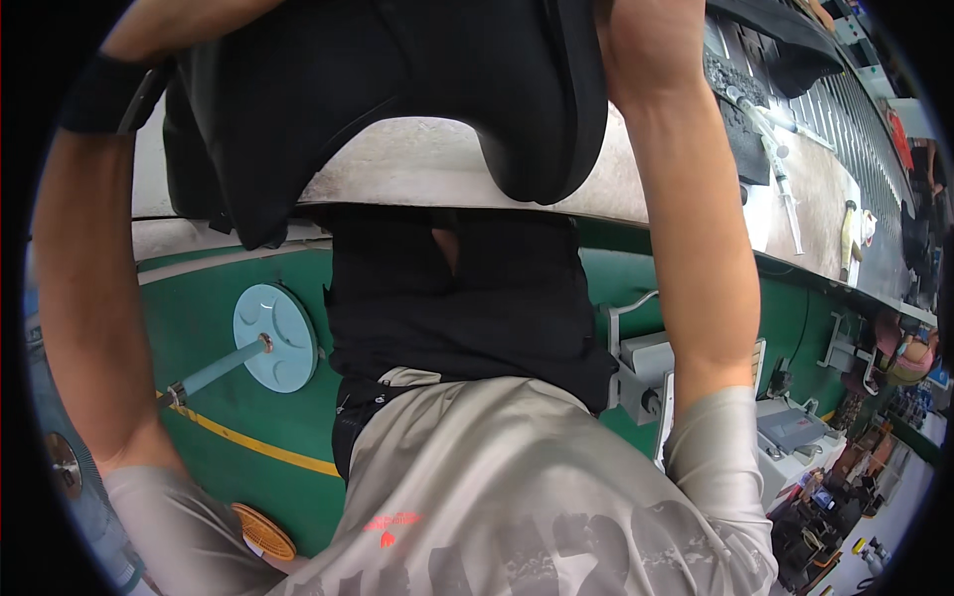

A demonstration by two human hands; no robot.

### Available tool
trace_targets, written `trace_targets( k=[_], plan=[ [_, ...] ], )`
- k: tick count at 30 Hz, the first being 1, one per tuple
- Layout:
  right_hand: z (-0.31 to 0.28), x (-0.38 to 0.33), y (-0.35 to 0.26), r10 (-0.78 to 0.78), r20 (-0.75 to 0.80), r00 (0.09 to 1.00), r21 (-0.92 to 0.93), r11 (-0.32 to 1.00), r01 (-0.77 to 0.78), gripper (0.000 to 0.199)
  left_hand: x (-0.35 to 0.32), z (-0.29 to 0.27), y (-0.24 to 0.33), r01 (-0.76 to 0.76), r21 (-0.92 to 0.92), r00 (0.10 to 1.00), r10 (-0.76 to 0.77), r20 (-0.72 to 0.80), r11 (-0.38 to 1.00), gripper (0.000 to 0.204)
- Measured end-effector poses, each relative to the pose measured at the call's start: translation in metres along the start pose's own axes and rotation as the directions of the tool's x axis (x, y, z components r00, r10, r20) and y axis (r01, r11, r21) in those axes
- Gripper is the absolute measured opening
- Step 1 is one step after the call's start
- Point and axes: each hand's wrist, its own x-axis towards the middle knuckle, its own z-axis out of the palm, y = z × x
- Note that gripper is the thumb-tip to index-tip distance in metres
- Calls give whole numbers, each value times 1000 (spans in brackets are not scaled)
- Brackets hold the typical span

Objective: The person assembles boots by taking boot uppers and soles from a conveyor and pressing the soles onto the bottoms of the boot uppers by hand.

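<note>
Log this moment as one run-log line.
hands: out of view past top edge | arms: both raised | held up: black padded piece over workbench | left wrist: black band | floor: green

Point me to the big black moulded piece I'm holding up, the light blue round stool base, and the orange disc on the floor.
black moulded piece (397,89), head view, middle of its dark surface.
light blue stool base (288,343), head view, flat round face.
orange disc (263,531), head view, its ribbed top.

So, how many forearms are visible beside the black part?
2. The left forearm rises on the left, the right forearm on the right of the black part; the hands are hidden.
</note>
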Motion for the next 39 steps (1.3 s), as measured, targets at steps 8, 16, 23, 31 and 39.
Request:
trace_targets(
  k=[8,16,23,31,39],
  plan=[
    [-41,-12,28,-172,-238,956,362,898,252,77,5,5,0,-34,39,997,37,-65,999,62],
    [-3,2,16,-213,-200,957,-154,971,184,46,5,6,-8,-92,-18,993,91,-72,996,61],
    [-1,-71,18,-89,-231,969,-752,648,-120,44,8,5,-22,76,-105,996,-71,55,992,57],
    [-5,-95,47,-325,-218,920,-810,586,16,42,28,3,-48,134,-339,977,-68,201,931,56],
    [-23,-91,49,-372,-39,927,-885,444,140,46,19,16,-25,90,-271,993,-65,100,958,55]
  ],
)
